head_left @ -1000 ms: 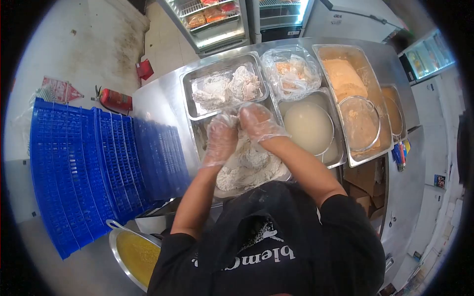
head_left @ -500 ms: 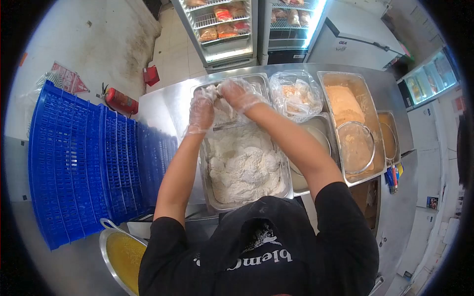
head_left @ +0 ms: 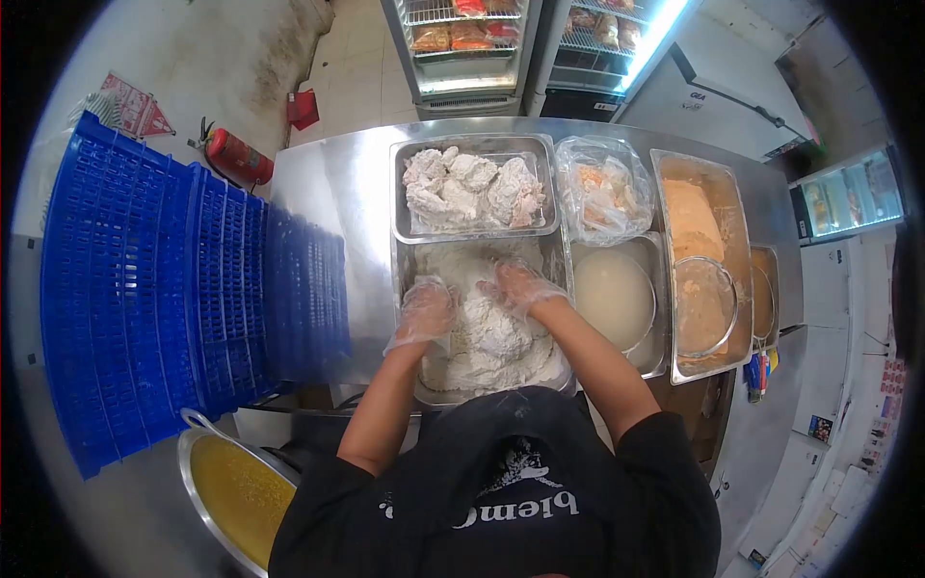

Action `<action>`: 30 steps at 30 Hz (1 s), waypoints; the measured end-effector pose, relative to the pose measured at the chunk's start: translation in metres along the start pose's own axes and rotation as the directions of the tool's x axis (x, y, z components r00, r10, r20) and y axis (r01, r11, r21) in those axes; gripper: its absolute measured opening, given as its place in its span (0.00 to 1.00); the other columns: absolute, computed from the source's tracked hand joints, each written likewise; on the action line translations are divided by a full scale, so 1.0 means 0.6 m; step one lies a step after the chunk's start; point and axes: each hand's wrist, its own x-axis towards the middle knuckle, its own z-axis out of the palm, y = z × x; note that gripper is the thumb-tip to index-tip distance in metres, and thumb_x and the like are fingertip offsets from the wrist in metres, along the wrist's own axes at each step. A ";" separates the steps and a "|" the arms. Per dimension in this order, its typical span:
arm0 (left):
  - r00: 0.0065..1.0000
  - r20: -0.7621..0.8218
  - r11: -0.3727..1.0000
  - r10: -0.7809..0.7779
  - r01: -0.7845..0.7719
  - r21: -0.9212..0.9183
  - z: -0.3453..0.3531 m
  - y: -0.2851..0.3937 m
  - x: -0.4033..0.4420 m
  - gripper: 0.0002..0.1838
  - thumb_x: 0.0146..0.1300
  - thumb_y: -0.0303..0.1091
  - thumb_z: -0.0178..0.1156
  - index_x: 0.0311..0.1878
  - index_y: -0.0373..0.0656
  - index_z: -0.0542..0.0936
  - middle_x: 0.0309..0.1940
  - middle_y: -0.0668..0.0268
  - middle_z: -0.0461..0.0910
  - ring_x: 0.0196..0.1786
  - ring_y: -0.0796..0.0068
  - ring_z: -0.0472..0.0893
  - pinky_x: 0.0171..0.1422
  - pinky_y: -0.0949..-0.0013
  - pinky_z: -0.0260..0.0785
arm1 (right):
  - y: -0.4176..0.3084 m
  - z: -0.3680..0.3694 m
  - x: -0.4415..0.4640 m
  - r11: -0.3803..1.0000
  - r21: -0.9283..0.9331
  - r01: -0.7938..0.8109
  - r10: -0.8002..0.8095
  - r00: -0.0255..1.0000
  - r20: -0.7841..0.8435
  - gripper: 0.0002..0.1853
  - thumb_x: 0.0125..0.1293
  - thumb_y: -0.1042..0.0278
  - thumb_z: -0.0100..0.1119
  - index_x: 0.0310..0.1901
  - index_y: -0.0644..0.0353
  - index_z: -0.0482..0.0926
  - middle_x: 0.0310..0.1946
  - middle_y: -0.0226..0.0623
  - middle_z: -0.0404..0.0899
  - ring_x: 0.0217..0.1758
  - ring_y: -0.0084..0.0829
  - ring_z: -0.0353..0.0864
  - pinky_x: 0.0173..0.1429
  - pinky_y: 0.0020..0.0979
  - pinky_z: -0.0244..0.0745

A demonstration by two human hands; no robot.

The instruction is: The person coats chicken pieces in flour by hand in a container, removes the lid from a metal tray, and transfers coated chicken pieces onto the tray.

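Both my hands wear clear plastic gloves and are in the flour tray (head_left: 564, 275), a metal pan of white flour (head_left: 525, 368). My left hand (head_left: 427, 308) is at the tray's left side, its fingers reaching inward to the flour, partly hidden. Across from it, my right hand (head_left: 518, 287) has its fingers stretched out over the heaped flour. No piece of food shows in either hand. Just beyond, several flour-coated chicken pieces (head_left: 472, 173) lie in a second metal tray (head_left: 482, 234).
To the right stand a plastic bag (head_left: 605, 197), a pan of pale liquid (head_left: 607, 301) and a long pan of orange-tan powder (head_left: 689, 217) with a strainer (head_left: 706, 306). Blue crates (head_left: 120, 279) are stacked at left. A pot of yellow oil (head_left: 236, 491) sits at the lower left.
Both hands have come back from the far tray to the flour tray. The coated pieces now show uncovered in the far tray. The head view has shifted slightly.
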 end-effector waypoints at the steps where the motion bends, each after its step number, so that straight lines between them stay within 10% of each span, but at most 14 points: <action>1: 1.000 0.002 1.000 -0.002 0.002 0.001 0.011 -0.001 0.000 0.19 0.72 0.42 0.55 0.48 0.33 0.83 0.47 0.45 0.84 0.50 0.43 0.84 0.57 0.49 0.75 | -0.008 0.001 0.003 0.998 -0.036 -0.041 0.045 0.994 0.096 0.29 0.73 0.45 0.55 0.56 0.67 0.81 0.53 0.60 0.83 0.59 0.57 0.82 0.66 0.50 0.76; 13: 0.975 0.204 0.996 0.091 -0.093 0.003 -0.025 0.002 -0.012 0.32 0.74 0.54 0.54 0.50 0.25 0.84 0.50 0.34 0.83 0.56 0.39 0.84 0.63 0.47 0.75 | 0.023 0.040 0.046 0.991 0.015 -0.133 0.124 0.957 0.263 0.42 0.67 0.33 0.58 0.66 0.67 0.76 0.61 0.60 0.80 0.64 0.53 0.81 0.69 0.45 0.73; 18: 0.974 -0.160 0.819 -0.157 0.038 -0.572 -0.009 0.005 -0.050 0.18 0.65 0.41 0.63 0.45 0.33 0.86 0.40 0.41 0.86 0.48 0.39 0.85 0.54 0.48 0.77 | 0.010 -0.023 0.002 0.968 0.051 -0.247 0.217 0.917 0.334 0.45 0.68 0.34 0.58 0.73 0.66 0.68 0.67 0.60 0.76 0.69 0.51 0.78 0.72 0.43 0.71; 24: 0.912 -0.391 0.872 -0.123 -0.089 -0.482 -0.002 0.027 -0.023 0.18 0.64 0.40 0.65 0.48 0.35 0.85 0.42 0.43 0.85 0.49 0.40 0.84 0.55 0.48 0.76 | -0.019 -0.075 -0.049 0.858 0.424 -0.289 0.265 0.957 0.117 0.49 0.70 0.38 0.60 0.77 0.73 0.59 0.77 0.60 0.63 0.81 0.50 0.62 0.83 0.41 0.56; 27: 0.950 -0.311 0.936 -0.008 -0.102 -0.337 0.016 0.008 -0.005 0.22 0.65 0.43 0.66 0.53 0.34 0.82 0.47 0.41 0.84 0.53 0.40 0.83 0.59 0.48 0.75 | 0.043 -0.033 -0.027 0.984 0.098 -0.147 0.141 0.988 0.067 0.47 0.71 0.40 0.60 0.77 0.73 0.59 0.77 0.59 0.62 0.82 0.51 0.60 0.83 0.41 0.55; 30: 0.981 -0.182 0.987 -0.073 0.045 -0.155 0.019 0.010 0.011 0.26 0.66 0.46 0.66 0.57 0.32 0.79 0.50 0.40 0.83 0.56 0.40 0.82 0.63 0.47 0.74 | 0.035 -0.049 -0.046 0.949 0.249 -0.195 0.199 0.980 0.007 0.46 0.72 0.40 0.59 0.77 0.72 0.59 0.79 0.58 0.59 0.83 0.50 0.58 0.84 0.39 0.53</action>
